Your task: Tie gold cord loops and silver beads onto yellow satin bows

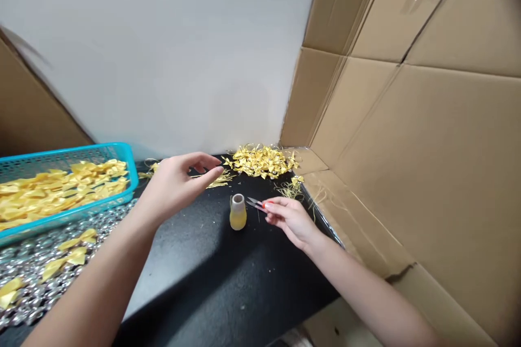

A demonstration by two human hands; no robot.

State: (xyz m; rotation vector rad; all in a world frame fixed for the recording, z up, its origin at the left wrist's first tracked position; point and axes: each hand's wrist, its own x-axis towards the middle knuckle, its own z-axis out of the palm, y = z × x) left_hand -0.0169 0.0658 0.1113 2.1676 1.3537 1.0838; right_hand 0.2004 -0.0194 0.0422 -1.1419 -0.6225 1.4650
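R hand [291,219] grips a small pair of scissors [255,203] w/ a red-orange part by the fingers; blades point L, tips just beside the neck of a small bottle [238,219]. Bottle's upright on the black table [195,244], whitish at the top, yellow lower down. L hand [183,176] is released: thumb & fingers apart, held above the table, a bit L of & higher in view than the bottle. Can't tell if a fine thread sits btwn its fingertips. Just past them, loose yellow strands [220,180] lie on the table; next to those, nr the wall [183,49], a pile of yellow bows [262,161]. Thin threads [290,190] are bunched btwn pile & R hand, by the cardboard [443,135] on the R side. Far L: blue basket [131,168] w/ lots of yellow ribbon pieces [61,193] inside. Silver beads [108,222] spread in front of it, w/ a few loose bows [77,256] on top.
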